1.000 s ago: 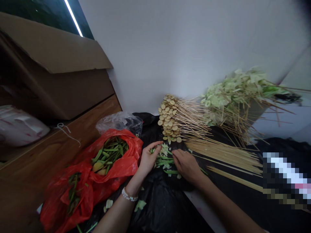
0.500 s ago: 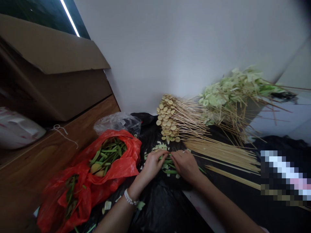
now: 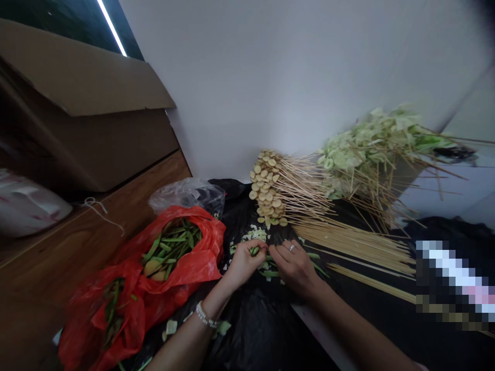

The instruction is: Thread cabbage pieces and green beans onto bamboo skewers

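My left hand (image 3: 244, 263) is curled shut on a short green bean piece (image 3: 254, 251), just above a loose heap of cut green beans and pale cabbage bits (image 3: 266, 265) on a black plastic sheet (image 3: 255, 330). My right hand (image 3: 293, 265), wearing a ring, sits beside it with fingertips at the heap. Behind my hands lie skewered round pale slices (image 3: 266, 188) and bundled bamboo skewers (image 3: 359, 247). Skewered pale green leaves (image 3: 367, 144) rise further right. A red plastic bag (image 3: 193, 252) of green beans lies left of my left wrist.
A cardboard box (image 3: 85, 103) stands on a wooden surface (image 3: 88, 257) at the left, with a white bag (image 3: 27, 208) and a string nearby. A clear plastic bag (image 3: 187, 196) lies behind the red one. A white wall rises behind everything. A pixelated patch (image 3: 452, 283) covers the right.
My hands have drawn closer together over the heap, and my left hand has curled around a bean piece. The camera view has shifted slightly.
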